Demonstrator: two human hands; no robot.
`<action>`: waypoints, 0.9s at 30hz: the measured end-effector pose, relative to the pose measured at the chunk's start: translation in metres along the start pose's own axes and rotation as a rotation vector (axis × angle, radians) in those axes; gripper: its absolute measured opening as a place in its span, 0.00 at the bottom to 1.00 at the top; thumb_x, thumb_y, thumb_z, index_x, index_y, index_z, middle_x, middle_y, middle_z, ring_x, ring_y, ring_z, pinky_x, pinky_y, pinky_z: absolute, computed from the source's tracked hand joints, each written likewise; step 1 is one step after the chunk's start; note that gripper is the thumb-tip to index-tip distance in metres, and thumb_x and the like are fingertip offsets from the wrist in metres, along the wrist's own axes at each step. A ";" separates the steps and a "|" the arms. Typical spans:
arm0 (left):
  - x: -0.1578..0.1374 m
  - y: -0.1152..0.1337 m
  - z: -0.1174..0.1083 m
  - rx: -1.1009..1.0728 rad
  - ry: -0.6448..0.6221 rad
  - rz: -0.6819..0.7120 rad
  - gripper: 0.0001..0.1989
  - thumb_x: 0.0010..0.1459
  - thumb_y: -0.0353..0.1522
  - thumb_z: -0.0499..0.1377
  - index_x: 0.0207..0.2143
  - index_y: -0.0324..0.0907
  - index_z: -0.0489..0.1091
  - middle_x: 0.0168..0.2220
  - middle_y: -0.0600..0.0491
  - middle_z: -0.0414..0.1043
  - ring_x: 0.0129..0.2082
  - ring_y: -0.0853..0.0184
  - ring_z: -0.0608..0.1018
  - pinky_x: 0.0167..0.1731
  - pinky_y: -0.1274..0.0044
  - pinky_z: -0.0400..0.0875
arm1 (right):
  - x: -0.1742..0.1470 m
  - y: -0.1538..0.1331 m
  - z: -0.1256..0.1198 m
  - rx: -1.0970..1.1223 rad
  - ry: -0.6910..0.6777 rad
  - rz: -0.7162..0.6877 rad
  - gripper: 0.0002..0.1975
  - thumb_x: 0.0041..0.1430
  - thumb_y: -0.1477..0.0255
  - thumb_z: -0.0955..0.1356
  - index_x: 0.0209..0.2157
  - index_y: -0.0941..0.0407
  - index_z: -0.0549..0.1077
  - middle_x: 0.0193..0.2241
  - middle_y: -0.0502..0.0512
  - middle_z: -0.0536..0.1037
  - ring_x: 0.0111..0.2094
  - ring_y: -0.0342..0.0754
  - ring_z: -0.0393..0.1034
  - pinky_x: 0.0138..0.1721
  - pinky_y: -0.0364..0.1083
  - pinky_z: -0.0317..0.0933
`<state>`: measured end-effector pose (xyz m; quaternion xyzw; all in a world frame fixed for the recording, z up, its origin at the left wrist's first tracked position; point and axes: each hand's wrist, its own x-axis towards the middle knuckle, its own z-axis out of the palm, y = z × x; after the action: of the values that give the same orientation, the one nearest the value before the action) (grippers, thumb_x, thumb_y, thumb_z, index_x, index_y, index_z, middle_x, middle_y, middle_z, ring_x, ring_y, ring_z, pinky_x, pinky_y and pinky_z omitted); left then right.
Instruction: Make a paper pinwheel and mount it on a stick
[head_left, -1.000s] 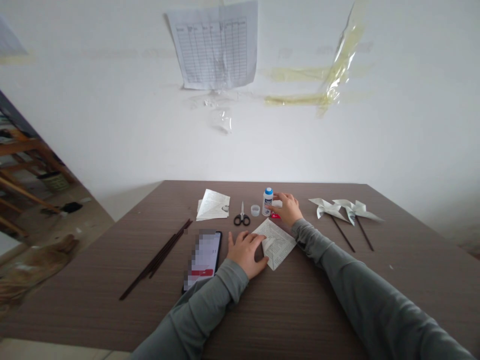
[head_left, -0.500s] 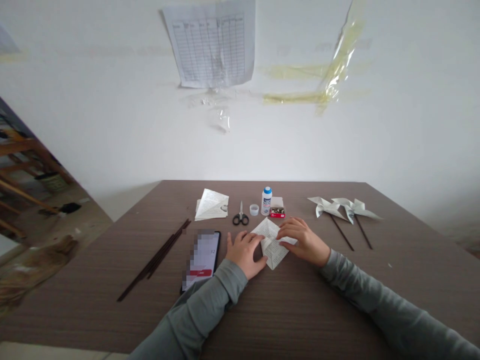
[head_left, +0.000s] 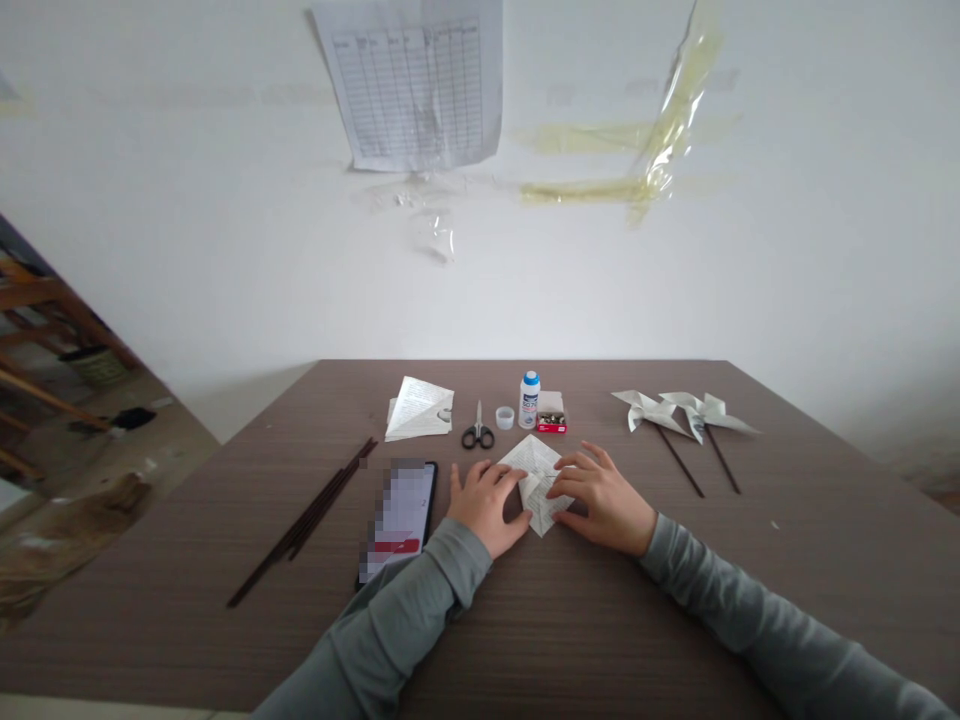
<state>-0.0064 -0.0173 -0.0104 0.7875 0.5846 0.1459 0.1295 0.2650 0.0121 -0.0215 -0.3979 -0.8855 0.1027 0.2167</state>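
Both my hands are flat on the white printed paper square (head_left: 534, 472), mid brown wood-grain table (head_left: 600, 620). Left hand (head_left: 486, 503) pins its left corner, fingers spread, grip not closed. Right hand (head_left: 604, 497) presses the right side, fingertips down. Black-handled scissors (head_left: 478, 430) just behind.

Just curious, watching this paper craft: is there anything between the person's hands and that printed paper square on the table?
Nothing visible. The left hand and right hand both rest directly on the printed paper square, one on each side. The scissors, glue bottle and pin box lie behind it, apart from it.
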 end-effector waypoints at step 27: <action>-0.003 0.016 -0.018 0.012 -0.058 -0.043 0.32 0.71 0.34 0.80 0.76 0.54 0.87 0.80 0.42 0.85 0.86 0.31 0.76 0.90 0.23 0.55 | -0.006 0.016 0.029 -0.008 0.190 0.090 0.13 0.83 0.70 0.73 0.51 0.45 0.94 0.51 0.61 0.98 0.67 0.70 0.92 0.84 0.84 0.69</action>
<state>0.0004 -0.0244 0.0119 0.7795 0.5982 0.1164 0.1447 0.2652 0.0178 -0.0549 -0.4464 -0.8425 0.0705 0.2933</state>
